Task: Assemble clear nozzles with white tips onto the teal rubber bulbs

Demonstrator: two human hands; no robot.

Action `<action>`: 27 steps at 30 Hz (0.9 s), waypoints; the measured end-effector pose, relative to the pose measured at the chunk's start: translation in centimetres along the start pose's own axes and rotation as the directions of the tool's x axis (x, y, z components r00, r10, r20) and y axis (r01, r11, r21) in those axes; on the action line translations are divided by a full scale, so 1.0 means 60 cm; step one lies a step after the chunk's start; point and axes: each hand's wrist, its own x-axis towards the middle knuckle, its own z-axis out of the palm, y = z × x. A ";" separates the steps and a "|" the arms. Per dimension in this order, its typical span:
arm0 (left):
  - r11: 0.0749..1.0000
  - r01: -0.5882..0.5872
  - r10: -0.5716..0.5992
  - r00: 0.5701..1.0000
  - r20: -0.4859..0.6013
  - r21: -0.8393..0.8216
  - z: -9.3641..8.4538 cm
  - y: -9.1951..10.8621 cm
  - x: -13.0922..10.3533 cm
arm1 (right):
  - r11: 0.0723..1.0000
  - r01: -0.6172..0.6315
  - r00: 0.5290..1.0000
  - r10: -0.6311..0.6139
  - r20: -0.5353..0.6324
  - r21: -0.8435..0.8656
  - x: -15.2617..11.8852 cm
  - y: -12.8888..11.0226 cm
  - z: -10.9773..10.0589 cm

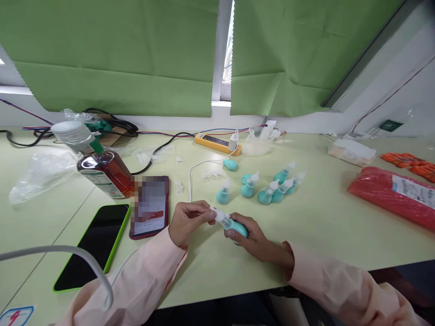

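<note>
My right hand [249, 235] is wrapped round the teal bulb of a nasal aspirator [238, 227], which points up and to the left. Its clear neck and whitish nozzle reach across to my left hand [190, 220]. There the thumb and fingers pinch the nozzle tip, partly hiding it. Beyond my hands, several like aspirators stand on the table, among them one [223, 194] at the left and one [250, 186] near the middle. A loose teal bulb [230, 165] lies farther back. Small translucent pieces [179, 186] lie left of the white cable.
Left of my hands are a phone in a red case [149, 208], a green-edged phone [95, 244] and a bottle of reddish liquid [105, 170]. A yellow power strip [215, 144] lies at the back. A red package [390, 194] and a small box [351, 152] are at right.
</note>
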 end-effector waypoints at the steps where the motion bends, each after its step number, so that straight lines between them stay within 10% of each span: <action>1: 1.000 0.001 -0.001 1.000 -0.003 -0.009 0.002 -0.001 -0.002 | 0.999 0.029 1.000 -0.029 -0.012 -0.047 0.001 -0.002 0.000; 7: 0.975 -0.077 0.085 0.996 -0.029 0.211 0.012 0.004 -0.011 | 0.976 0.111 0.993 -0.116 -0.013 -0.188 0.001 -0.012 -0.001; 27: 0.926 -0.213 0.173 0.973 0.150 0.312 0.022 0.019 -0.021 | 0.924 -0.140 0.963 0.043 0.268 0.355 -0.002 -0.007 -0.003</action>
